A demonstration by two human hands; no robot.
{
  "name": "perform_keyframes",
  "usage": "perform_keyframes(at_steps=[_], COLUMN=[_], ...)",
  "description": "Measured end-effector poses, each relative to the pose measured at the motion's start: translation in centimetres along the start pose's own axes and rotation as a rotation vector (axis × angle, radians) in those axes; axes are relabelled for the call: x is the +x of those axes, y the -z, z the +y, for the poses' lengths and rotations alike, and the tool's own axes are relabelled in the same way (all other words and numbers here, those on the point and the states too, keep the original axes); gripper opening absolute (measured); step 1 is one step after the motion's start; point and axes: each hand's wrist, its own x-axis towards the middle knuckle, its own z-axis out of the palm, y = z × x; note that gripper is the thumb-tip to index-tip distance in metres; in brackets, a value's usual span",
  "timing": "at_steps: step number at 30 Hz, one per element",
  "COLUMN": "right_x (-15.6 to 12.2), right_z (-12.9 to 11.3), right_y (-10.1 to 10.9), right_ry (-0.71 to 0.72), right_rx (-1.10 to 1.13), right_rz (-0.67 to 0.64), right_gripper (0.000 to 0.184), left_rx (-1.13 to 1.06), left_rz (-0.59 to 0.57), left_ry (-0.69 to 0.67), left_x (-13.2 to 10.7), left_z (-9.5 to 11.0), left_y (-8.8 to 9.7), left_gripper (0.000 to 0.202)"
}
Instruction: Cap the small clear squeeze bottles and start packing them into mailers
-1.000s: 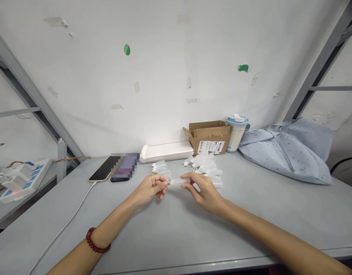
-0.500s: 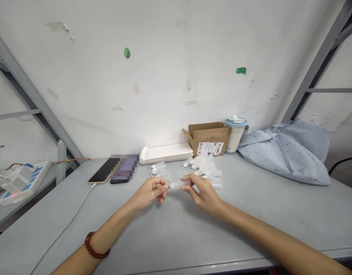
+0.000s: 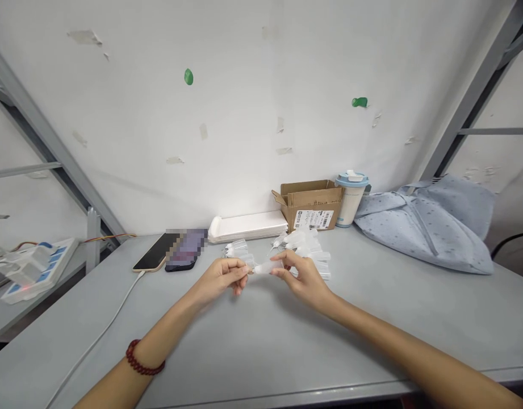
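Observation:
Between my two hands is a small translucent plastic tube (image 3: 265,267) with a narrow end toward the left. My right hand (image 3: 306,282) pinches its wide end between thumb and fingers. My left hand (image 3: 222,278) is closed in a pinch at the narrow end, where a tiny brownish bit shows; the fingers hide the detail. Just behind my left hand lies a small group of similar tubes (image 3: 236,247) with thin strings or wires. A larger pile of tubes (image 3: 304,243) lies behind my right hand, which partly covers it.
On the grey table (image 3: 244,352) stand an open cardboard box (image 3: 314,205), a lidded cup (image 3: 348,201) and a white stack (image 3: 248,226). Two phones (image 3: 153,254) lie left, a white cable (image 3: 103,324) running forward. Blue cloth (image 3: 427,227) lies right; a power strip (image 3: 42,271) sits far left.
Both hands have risen slightly in view, with the tube still between them. The tube now shows a little broader. The piles have not visibly changed.

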Motion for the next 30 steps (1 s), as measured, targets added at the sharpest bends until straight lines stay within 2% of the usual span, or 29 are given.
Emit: perform_keyframes(at_steps=[3, 11, 17, 25, 30], right_x=[0.25, 0.19, -0.09, -0.43, -0.13], right_z=[-0.14, -0.16, -0.1, 0.24, 0.48], right_y=[0.29, 0.24, -0.02, -0.22, -0.02], right_ry=[-0.084, -0.11, -0.036, -0.018, 0.017], right_rx=[0.043, 0.064, 0.016, -0.021, -0.049], right_rz=[-0.005, -0.003, -0.003, -0.02, -0.07], right_gripper=[0.019, 0.02, 0.015, 0.016, 0.016], left_rx=[-0.014, 0.095, 0.133, 0.142, 0.16], left_rz=[0.025, 0.035, 0.038, -0.001, -0.038], left_ry=[0.006, 0.031, 0.006, 0.012, 0.022], left_x=[-0.04, 0.1, 0.03, -0.12, -0.06], left_z=[0.28, 0.05, -0.37, -0.22, -0.19], left_y=[0.49, 0.49, 0.07, -0.21, -0.21], left_gripper=[0.027, 0.026, 0.022, 0.021, 0.021])
